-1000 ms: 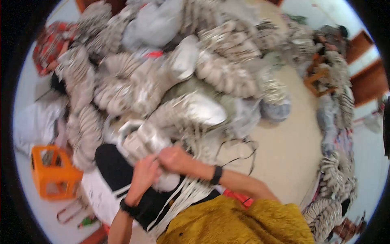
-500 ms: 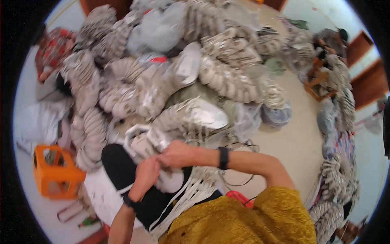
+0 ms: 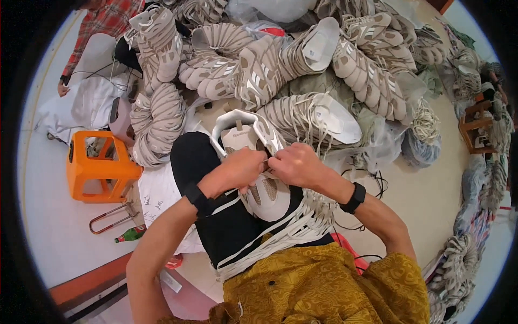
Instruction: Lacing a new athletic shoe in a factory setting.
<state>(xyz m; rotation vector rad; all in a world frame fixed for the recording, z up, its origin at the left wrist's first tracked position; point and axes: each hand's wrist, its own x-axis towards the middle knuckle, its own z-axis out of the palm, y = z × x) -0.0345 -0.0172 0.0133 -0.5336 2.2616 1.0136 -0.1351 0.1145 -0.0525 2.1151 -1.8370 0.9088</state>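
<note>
A beige and white sneaker upper (image 3: 268,201) lies across my black-trousered lap, its white collar pointing away from me and its toe toward me. My left hand (image 3: 241,168) is closed at the left side of its lacing area, fingers pinched on the upper. From the right, my right hand (image 3: 298,165) pinches at the opposite eyelet edge, its fingertips close to the left hand's. Whether a lace end is between the fingers is hidden. A bundle of off-white shoelaces (image 3: 291,229) is draped over my lap just below the toe.
Stacks of nested sneaker uppers (image 3: 259,70) pile up ahead, some in clear plastic bags. An orange plastic stool (image 3: 101,167) stands at left, near a green bottle (image 3: 130,233). Black cables (image 3: 372,186) lie on the floor at right. A person in a plaid sleeve (image 3: 102,29) is at far left.
The view has shifted, so my lap and the pile sit differently in it. My hands stay on the sneaker upper, now side by side across its lacing area and more clearly seen.
</note>
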